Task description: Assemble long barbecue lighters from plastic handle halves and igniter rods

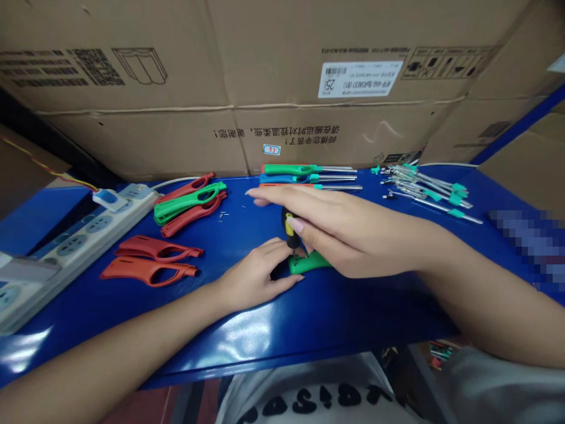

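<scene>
My right hand (353,229) reaches over a small black and yellow screwdriver (289,225), its fingers stretched to the left above the handle and its thumb against it. The screwdriver stands upright, with its shaft down on a green lighter casing (314,262) lying on the table. My left hand (258,274) steadies the casing's left end between thumb and fingers. Part of the casing is hidden under my right hand. A few tiny screws (224,215) are scattered to the left, beyond my left hand.
Red and green casing halves (189,203) and two orange-red ones (152,274) lie left. Lighters with metal tubes (335,177) lie at the back; loose tube parts (435,191) lie at back right. A power strip (101,227) runs along the left; cardboard (176,129) walls the back.
</scene>
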Motion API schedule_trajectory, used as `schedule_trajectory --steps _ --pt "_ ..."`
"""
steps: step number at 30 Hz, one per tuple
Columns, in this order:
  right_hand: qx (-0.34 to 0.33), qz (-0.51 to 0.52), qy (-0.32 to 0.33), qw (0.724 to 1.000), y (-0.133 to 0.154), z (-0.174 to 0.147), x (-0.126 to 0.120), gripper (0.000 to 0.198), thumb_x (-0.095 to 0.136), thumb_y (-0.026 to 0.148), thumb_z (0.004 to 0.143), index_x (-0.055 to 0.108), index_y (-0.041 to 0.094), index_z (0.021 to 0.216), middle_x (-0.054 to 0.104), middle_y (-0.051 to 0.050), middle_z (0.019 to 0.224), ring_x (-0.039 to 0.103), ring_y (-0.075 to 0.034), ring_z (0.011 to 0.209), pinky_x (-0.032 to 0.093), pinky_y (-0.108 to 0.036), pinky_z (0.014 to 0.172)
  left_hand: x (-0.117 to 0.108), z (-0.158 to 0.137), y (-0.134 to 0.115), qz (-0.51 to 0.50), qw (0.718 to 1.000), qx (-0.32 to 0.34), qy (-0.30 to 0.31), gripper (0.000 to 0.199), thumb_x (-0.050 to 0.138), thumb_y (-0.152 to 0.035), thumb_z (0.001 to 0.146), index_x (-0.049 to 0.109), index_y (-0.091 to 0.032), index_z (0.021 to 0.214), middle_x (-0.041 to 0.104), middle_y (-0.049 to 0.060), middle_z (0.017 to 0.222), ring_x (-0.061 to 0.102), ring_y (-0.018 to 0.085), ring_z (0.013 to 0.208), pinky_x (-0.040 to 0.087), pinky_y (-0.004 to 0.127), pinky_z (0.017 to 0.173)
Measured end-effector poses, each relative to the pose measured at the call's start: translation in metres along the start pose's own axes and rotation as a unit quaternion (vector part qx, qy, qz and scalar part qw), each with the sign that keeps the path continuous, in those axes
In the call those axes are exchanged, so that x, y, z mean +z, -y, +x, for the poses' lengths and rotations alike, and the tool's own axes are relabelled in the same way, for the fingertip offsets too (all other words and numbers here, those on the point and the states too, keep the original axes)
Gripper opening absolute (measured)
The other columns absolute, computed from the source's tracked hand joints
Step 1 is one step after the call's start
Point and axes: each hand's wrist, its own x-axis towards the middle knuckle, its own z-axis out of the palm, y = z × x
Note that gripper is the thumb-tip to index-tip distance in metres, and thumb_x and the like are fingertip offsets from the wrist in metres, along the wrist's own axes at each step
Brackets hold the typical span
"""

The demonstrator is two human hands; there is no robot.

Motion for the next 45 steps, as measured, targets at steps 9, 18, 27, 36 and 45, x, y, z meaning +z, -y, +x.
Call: schedule_trajectory --steps 9,18,27,36,45 --pt "-0.04 -0.031 -0.031 0.998 -0.009 -0.003 0.004 0.04 0.03 0.027 0.108 0.058 0.013 0.131 0.069 -0.011 0.123 0.064 -0.016 0.114 0.049 -0.027 0.088 0.002 0.0 0.002 0.021 1.0 -0.002 -0.01 0.032 0.068 -0.029 0.093 0.061 -0.021 0.124 0.072 0.008 0.119 0.068 0.025 0.111 0.056 0.039 0.096" --pt "0.011 -0.046 -0.02 0.999 -0.009 -0.002 0.002 0.039 0.032 0.035 0.107 0.067 0.02 0.116 0.071 -0.007 0.109 0.065 -0.018 0.109 0.051 -0.03 0.087 0.003 -0.001 0.003 0.052 0.998 -0.015 -0.022 0.03 0.068 -0.031 0.093 0.064 -0.019 0.12 0.074 0.009 0.114 0.071 0.025 0.104 0.059 0.037 0.089" --pt "0.047 -0.037 -0.008 0.998 -0.011 -0.002 0.005 0.038 0.039 0.044 0.105 0.067 0.019 0.112 0.072 -0.007 0.11 0.067 -0.021 0.104 0.051 -0.035 0.089 0.004 0.001 0.002 0.069 0.997 -0.021 -0.036 0.028 0.069 -0.034 0.093 0.066 -0.019 0.116 0.075 0.009 0.11 0.072 0.026 0.099 0.06 0.039 0.085" --pt "0.01 0.049 0.006 0.999 -0.017 -0.004 -0.002 0.029 0.046 0.037 0.104 0.062 0.02 0.121 0.072 -0.005 0.108 0.066 -0.018 0.101 0.05 -0.03 0.086 0.005 0.001 0.003 0.063 0.997 -0.017 -0.048 0.028 0.072 -0.033 0.091 0.066 -0.02 0.114 0.074 0.008 0.108 0.07 0.025 0.1 0.059 0.039 0.088" --pt "-0.011 0.104 0.022 0.994 -0.019 -0.004 -0.004 0.03 0.045 0.023 0.103 0.058 0.017 0.129 0.07 -0.007 0.118 0.064 -0.014 0.103 0.047 -0.026 0.085 0.004 0.002 0.0 0.046 0.998 -0.029 -0.035 0.026 0.072 -0.031 0.091 0.067 -0.021 0.114 0.074 0.007 0.107 0.07 0.024 0.102 0.058 0.038 0.09"
